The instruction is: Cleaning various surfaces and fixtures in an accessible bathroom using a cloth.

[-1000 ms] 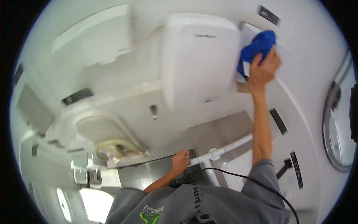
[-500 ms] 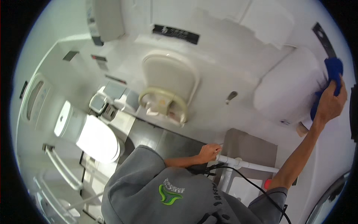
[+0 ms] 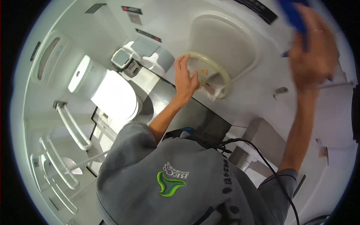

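A white fold-out baby seat with a cream ring-shaped bar is fixed to the wall ahead. My left hand is at the left end of this bar, its fingers bent round it and the thumb on the inner side. Higher up at the right, my right hand grips a blue cloth in front of the wall. Motion blurs that hand, and the top edge of the view cuts off part of the cloth.
A white toilet stands at the left beside white grab rails. Grey-and-white bins line the wall foot. A small hook sticks out right of the seat. A black cable crosses my right side.
My left hand has left the white pipe and come up to the baby seat. My right hand has carried the blue cloth off the rounded white fixture. The view has swung left.
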